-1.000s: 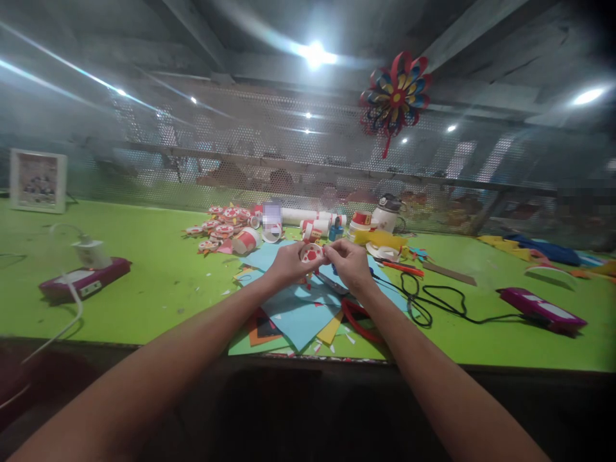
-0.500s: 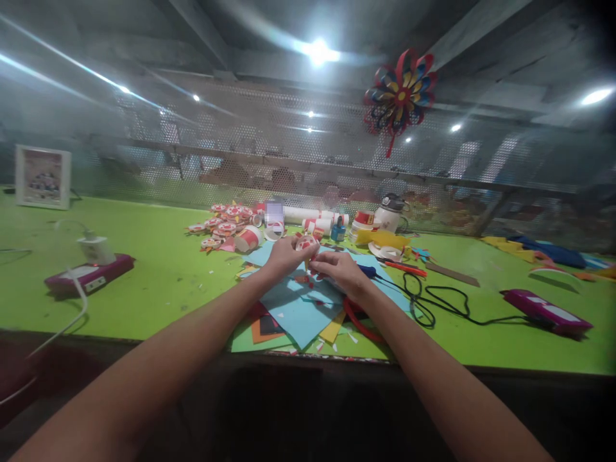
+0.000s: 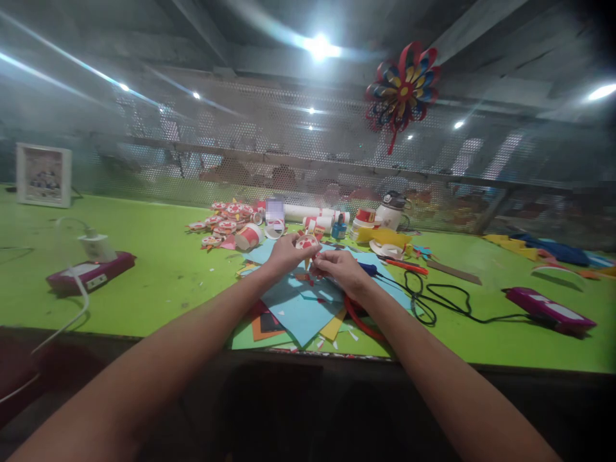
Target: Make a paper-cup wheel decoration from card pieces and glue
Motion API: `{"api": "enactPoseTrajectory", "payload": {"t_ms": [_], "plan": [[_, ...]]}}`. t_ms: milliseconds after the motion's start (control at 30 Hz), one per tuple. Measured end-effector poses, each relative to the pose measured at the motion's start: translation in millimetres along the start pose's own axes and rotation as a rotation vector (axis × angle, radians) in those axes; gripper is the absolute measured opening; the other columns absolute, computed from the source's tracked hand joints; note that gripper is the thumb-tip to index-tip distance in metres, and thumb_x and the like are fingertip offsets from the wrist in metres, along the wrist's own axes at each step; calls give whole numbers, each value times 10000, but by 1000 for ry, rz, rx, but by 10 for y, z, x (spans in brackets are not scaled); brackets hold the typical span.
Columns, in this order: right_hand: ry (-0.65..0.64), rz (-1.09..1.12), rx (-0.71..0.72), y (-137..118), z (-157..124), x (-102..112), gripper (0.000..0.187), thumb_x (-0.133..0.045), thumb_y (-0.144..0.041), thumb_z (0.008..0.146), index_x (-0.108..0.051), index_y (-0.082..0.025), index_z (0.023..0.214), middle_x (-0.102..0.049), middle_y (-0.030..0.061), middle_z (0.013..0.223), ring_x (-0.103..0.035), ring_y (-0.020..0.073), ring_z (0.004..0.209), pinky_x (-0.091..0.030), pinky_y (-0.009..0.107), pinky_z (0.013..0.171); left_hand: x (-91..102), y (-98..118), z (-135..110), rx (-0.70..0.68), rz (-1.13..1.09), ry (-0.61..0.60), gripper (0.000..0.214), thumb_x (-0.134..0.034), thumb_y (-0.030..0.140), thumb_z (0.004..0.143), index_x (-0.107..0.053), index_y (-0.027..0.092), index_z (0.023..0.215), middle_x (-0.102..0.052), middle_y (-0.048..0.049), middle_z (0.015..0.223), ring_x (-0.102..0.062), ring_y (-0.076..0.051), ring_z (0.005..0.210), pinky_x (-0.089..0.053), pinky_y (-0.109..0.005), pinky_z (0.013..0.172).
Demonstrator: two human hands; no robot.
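My left hand (image 3: 285, 251) pinches a round red-and-white paper craft piece (image 3: 307, 242) by its left side, above the blue paper sheets (image 3: 301, 314). An orange-yellow bit hangs from its underside. Close beside it on the right is my right hand (image 3: 339, 266), its thumb and fingers pressed together at the lower edge of the piece. Whatever small part sits in those right fingertips is too small to make out. Little red scraps (image 3: 304, 277) lie on the blue paper beneath. By my right wrist are a blue tool handle (image 3: 368, 269) with a black cord and a red curved handle (image 3: 359, 319).
Several similar paper crafts (image 3: 226, 224) are piled at back left, near a paper cup (image 3: 249, 237). White rolls (image 3: 303, 213), a blue bottle (image 3: 339, 228) and a jug (image 3: 389, 212) stand behind. Purple power strips (image 3: 91, 273) lie on both sides; an orange cutter (image 3: 407, 266) lies right.
My right fingers have shifted slightly and closed more tightly beneath the paper craft piece. My left hand keeps its hold in nearly the same place. The view has tilted a little.
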State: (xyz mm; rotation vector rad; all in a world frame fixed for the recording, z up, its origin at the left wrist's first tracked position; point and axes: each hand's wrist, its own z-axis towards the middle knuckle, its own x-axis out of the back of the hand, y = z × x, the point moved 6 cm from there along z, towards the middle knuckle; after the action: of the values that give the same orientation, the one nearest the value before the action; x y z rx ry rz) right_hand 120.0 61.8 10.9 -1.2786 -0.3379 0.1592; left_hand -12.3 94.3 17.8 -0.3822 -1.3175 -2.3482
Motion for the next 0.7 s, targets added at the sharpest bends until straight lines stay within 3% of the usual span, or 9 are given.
{"api": "enactPoseTrajectory", "payload": {"t_ms": [200,367,533,700], "plan": [[-50,17,-38,24,-8,-8,187,-664,-325,637,-656,-140,603,-651,18,577,-564,115,540,-446,241,554,-19,-69,-15,87,-143,6,416,-715,471,581,-594,142,804,-607,-18,698,-547,-153,645,-390,-245,554],[-35,57,-79,32,3,93,171,-659,-302,646,-674,-132,646,-661,41,622,-592,132,586,-456,237,549,-95,-124,-34,200,-465,-70,495,-757,426,587,-566,151,951,-642,-54,824,-589,-144,689,-447,-254,601],[4,131,-89,20,7,144,191,-652,-321,666,-667,-131,678,-654,49,664,-599,136,613,-468,244,570,-209,-99,-80,275,-796,-228,399,-750,334,645,-553,157,943,-649,-59,828,-612,-128,680,-476,-259,621],[16,152,-99,60,15,132,279,-679,-404,676,-644,-128,660,-625,30,632,-584,121,590,-448,222,531,-251,-106,-99,328,-831,-249,338,-752,249,641,-555,140,893,-647,-47,757,-608,-116,618,-466,-236,567]]}}
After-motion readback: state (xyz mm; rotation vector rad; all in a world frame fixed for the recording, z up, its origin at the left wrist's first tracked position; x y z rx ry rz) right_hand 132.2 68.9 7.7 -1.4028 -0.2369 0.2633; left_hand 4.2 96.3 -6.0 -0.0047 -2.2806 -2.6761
